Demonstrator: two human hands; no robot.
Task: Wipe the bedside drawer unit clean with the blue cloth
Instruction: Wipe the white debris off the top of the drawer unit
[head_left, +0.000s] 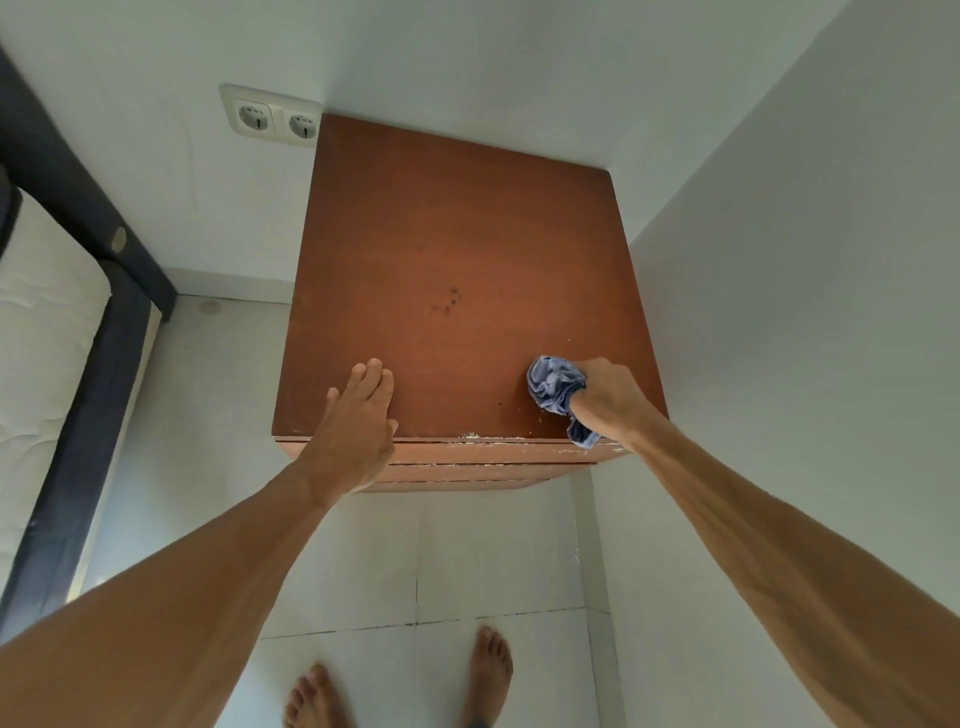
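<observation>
While the crumpled blue cloth (553, 387) is bunched in the closed right hand (608, 397) at the near right corner of the reddish-brown wooden bedside drawer unit (457, 234), most of its flat top lies ahead and leftward, dark spots (452, 300) included. The left hand (358, 415) is laid flat, fingers together, empty, on the near left edge, likely as a brace.

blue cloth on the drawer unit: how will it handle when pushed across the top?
Probably floppy: the blue cloth is bunched into folds in the right hand, with a tail drooping over the drawer unit front edge. Likely light, since a loose fist holds it. It should slide rather than roll on the smooth top, perhaps snagging where the front edge is chipped.
</observation>
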